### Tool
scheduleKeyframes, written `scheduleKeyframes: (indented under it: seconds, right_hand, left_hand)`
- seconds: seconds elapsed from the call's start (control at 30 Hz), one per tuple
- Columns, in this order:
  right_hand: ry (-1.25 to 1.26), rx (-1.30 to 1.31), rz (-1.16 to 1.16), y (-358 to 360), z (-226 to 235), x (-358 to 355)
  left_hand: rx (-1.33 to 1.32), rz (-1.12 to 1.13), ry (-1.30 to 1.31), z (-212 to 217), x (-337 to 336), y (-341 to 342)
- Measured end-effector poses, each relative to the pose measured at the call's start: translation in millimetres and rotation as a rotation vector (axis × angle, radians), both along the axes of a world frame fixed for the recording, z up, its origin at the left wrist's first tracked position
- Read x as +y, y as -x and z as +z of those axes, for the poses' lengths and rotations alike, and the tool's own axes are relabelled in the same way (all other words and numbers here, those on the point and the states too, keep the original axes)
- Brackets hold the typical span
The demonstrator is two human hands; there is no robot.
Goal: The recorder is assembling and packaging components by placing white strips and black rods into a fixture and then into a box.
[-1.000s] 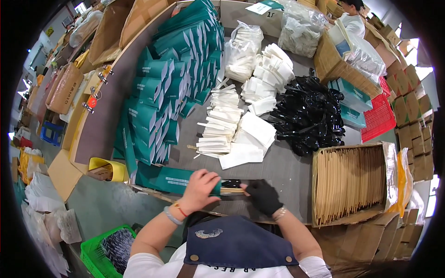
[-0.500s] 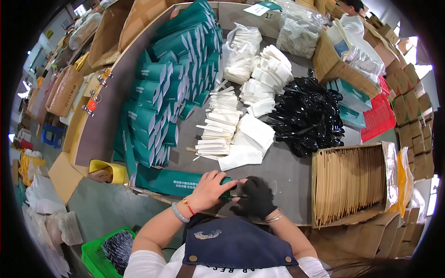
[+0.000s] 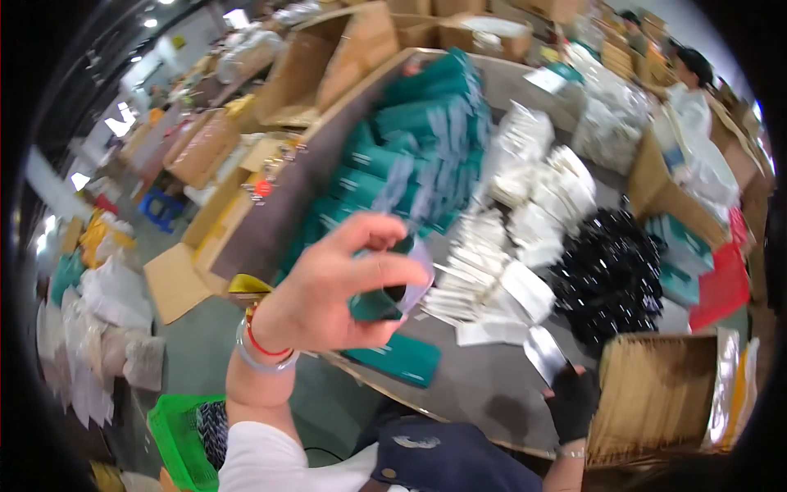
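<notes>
The left hand (image 3: 328, 287) is lifting a teal sleeve (image 3: 379, 302) above the worktop (image 3: 484, 385), fingers pinching its mouth open. The gloved right hand (image 3: 572, 398) is gripping a silvery packet (image 3: 544, 354) beside the worktop's near edge, angled seemingly for insertion.

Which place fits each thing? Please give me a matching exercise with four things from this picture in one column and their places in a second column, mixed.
Things:
1. left hand
2. right hand
3. green basket
4. black packets

Places:
A. on the floor, lower left
B. raised above the table, gripping a teal packet
C. heaped on the table, right of the white packets
D. low at the table edge, in a black glove, beside the box of brown envelopes

Pairs: 1-B, 2-D, 3-A, 4-C
</notes>
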State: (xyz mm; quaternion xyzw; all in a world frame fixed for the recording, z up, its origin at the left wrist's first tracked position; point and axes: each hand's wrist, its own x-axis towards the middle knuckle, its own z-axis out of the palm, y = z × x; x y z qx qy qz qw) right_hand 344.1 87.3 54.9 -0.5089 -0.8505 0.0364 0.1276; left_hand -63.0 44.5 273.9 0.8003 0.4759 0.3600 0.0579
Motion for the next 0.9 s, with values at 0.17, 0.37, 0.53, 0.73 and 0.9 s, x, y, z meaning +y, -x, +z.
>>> scheduleKeyframes:
  seconds: [0.17, 0.37, 0.53, 0.73, 0.9]
  right_hand:
    - [0.189, 0.242, -0.216, 27, 27, -20]
    - [-0.811, -0.246, 0.296, 15, -10, 3]
    - [0.348, 0.175, -0.072, 32, 0, -7]
    - [0.260, 0.100, 0.134, 43, 14, -14]
    - [0.068, 0.060, 0.243, 61, -14, -13]
  left_hand:
    - [0.094, 0.246, -0.126, 1, 48, 47]
    - [0.068, 0.498, 0.021, -160, 36, 43]
    - [0.147, 0.305, 0.460, -280, -51, -67]
    - [0.110, 0.460, 0.473, -281, -58, -79]
    - [0.079, 0.618, 0.505, -290, -58, -68]
